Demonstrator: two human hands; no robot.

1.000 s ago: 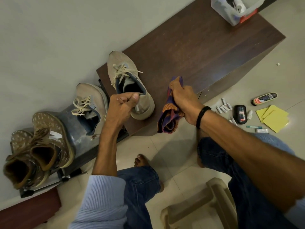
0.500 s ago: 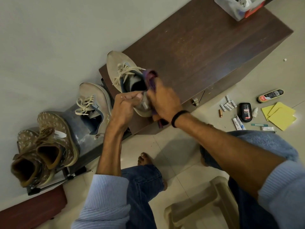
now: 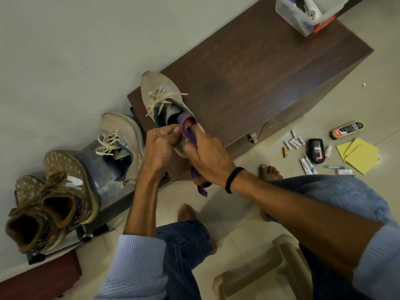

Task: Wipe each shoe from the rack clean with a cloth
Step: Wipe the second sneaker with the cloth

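**Cloth at the heel of a grey sneaker**

At 6 o'clock, nearest the camera, stands a beige plastic stool (image 3: 259, 276), with the person's jeans-clad knees to either side of it and bare feet on the tiled floor.

Near the middle of the view both hands meet. The left hand (image 3: 161, 146) has its fingers curled round the heel collar of the grey sneaker (image 3: 155, 89). The right hand (image 3: 207, 161), a black band on its wrist, is closed round a purple and orange cloth (image 3: 190, 135). The cloth's upper end lies against the collar at the shoe's opening, and its lower end hangs below the hand. The sneaker's toe points to 11 o'clock, over the near left corner of a dark wooden cabinet (image 3: 259, 72). Whether the sole rests on the cabinet I cannot tell.

At 9 o'clock from the hands a second grey sneaker (image 3: 121, 135) sits on the rack (image 3: 101, 169). Two brown patterned shoes (image 3: 65, 169) sit further along it, towards 8 o'clock.

At 3 o'clock, on the floor, lie batteries (image 3: 294, 142), a black container (image 3: 317, 148), a shoe polish applicator (image 3: 346, 131) and yellow pads (image 3: 359, 156).

Farthest, at 1 o'clock, a clear box (image 3: 303, 16) stands on the cabinet's far end.
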